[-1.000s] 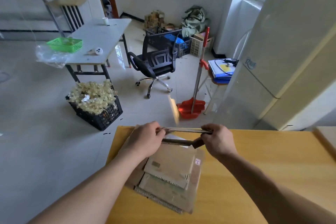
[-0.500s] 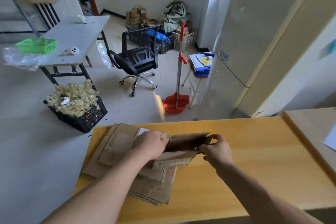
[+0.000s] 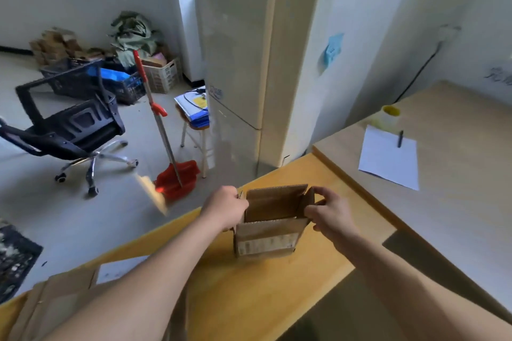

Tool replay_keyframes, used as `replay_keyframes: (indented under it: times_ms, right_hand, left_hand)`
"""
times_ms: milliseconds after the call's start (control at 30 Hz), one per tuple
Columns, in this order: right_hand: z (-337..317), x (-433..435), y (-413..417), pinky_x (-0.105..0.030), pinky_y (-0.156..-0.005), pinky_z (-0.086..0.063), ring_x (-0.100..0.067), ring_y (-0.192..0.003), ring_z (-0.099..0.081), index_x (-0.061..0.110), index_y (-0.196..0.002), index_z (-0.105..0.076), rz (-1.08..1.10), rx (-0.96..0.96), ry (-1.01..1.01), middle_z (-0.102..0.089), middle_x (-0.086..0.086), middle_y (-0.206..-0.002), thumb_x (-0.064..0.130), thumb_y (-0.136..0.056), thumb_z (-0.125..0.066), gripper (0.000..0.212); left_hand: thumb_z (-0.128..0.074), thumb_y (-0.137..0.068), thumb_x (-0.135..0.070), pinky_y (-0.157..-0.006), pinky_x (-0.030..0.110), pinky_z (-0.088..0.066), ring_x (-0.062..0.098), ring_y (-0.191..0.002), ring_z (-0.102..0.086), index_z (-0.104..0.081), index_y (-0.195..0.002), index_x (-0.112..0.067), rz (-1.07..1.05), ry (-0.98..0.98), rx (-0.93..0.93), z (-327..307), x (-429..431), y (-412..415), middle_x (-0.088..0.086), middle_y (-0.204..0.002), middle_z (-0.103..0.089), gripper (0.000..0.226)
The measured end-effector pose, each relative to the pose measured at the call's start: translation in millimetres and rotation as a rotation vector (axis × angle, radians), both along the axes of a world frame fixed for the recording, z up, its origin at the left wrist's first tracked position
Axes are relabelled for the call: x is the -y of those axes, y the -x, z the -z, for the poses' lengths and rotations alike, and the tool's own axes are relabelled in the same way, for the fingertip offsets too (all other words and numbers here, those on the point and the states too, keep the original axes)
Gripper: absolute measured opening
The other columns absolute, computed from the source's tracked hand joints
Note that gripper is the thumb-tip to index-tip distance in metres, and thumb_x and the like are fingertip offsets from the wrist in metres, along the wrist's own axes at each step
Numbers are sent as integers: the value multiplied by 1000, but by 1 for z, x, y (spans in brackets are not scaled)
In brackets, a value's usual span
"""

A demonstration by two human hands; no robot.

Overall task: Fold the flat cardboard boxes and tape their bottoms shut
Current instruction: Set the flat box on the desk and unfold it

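A small brown cardboard box [image 3: 266, 238] stands opened into a square tube on the yellow wooden table [image 3: 249, 299], its top open and a white label on its near face. My left hand [image 3: 224, 209] grips the box's left side. My right hand [image 3: 329, 212] pinches the flap at its right side. A stack of flat cardboard boxes [image 3: 63, 296] lies at the table's near left corner, partly hidden by my left forearm. A roll of tape [image 3: 389, 116] sits on the paler table [image 3: 457, 202] to the right.
A white sheet [image 3: 388, 158] with a pen [image 3: 400, 138] lies on the right table. Beyond the table edge stand a refrigerator [image 3: 235, 63], a stool with blue folders [image 3: 194, 111], a red dustpan [image 3: 177, 177], a black office chair [image 3: 69, 130] and crates [image 3: 122, 86].
The flat box was lifted off the stack, carried to the right and opened from flat into a square tube. The view swung right, so the stack now lies at lower left.
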State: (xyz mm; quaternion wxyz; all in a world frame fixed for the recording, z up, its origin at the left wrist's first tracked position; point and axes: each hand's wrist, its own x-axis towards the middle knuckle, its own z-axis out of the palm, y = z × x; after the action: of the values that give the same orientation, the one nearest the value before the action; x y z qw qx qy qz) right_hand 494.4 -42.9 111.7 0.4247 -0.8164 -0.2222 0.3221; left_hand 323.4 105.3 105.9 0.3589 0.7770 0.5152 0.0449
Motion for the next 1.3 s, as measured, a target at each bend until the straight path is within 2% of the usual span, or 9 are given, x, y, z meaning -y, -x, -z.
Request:
replay_keyframes:
  times_ms: [200,333,433,633,833,900,1000,1167,1300]
  right_hand:
    - [-5,63,-101,-28,-56,-50,-19,-75,-62,23,-129,-60,138,84,-15,-65,-3,-91,3,-81,-68,53]
    - [-5,110,-188,-34,-63,-56,-21,-65,-66,32,-120,-66,248,121,6,-68,-3,-76,4,-72,-65,55]
    - [-5,156,-254,-38,-65,-57,-21,-67,-66,31,-120,-67,353,108,-6,-69,-4,-77,3,-71,-62,57]
    - [-7,238,-354,-32,-57,-48,-23,-66,-62,32,-123,-64,484,112,16,-68,-4,-80,1,-74,-61,58]
    - [1,280,-407,-28,-57,-46,-19,-66,-63,30,-103,-70,538,111,92,-69,2,-72,3,-71,-65,43]
    - [6,282,-422,-31,-60,-50,-21,-70,-64,25,-96,-65,590,95,111,-70,0,-77,6,-69,-70,32]
    - [13,278,-438,-28,-56,-43,-18,-69,-59,21,-83,-57,610,106,169,-65,1,-77,10,-70,-75,24]
    - [24,266,-462,-27,-52,-37,-17,-65,-53,20,-68,-49,573,105,310,-59,1,-70,17,-72,-77,29]
    - [29,256,-475,-28,-53,-40,-18,-64,-56,21,-66,-49,564,101,372,-60,1,-67,20,-74,-77,30]
  left_hand:
    - [-58,-90,-23,-54,29,-29,20,-59,-40,-40,-65,-16,157,43,73,-5,41,-129,1,-64,-40,32]
    - [-57,-88,-23,-56,31,-32,22,-59,-41,-39,-67,-17,220,54,91,-10,81,-229,1,-64,-41,28]
    - [-56,-88,-22,-56,33,-32,24,-57,-41,-39,-65,-17,266,57,102,-13,118,-306,1,-61,-41,29]
    - [-52,-94,-23,-56,30,-32,18,-62,-41,-39,-70,-15,358,9,104,-15,192,-430,1,-69,-43,28]
    - [-49,-97,-22,-54,28,-30,15,-65,-44,-39,-71,-17,443,-28,57,-7,226,-507,2,-75,-48,28]
    - [-49,-97,-24,-53,28,-31,14,-67,-46,-41,-73,-19,479,-47,28,-1,228,-527,1,-76,-50,27]
    - [-49,-98,-25,-54,27,-32,13,-68,-47,-41,-73,-20,535,-76,9,8,226,-554,1,-77,-52,27]
    - [-49,-96,-25,-55,28,-34,14,-66,-45,-41,-72,-20,647,-50,6,25,224,-601,0,-73,-50,26]
    - [-56,-92,-45,-61,31,-43,16,-71,-54,-49,-75,-19,759,-8,-44,32,224,-622,-1,-75,-57,32]
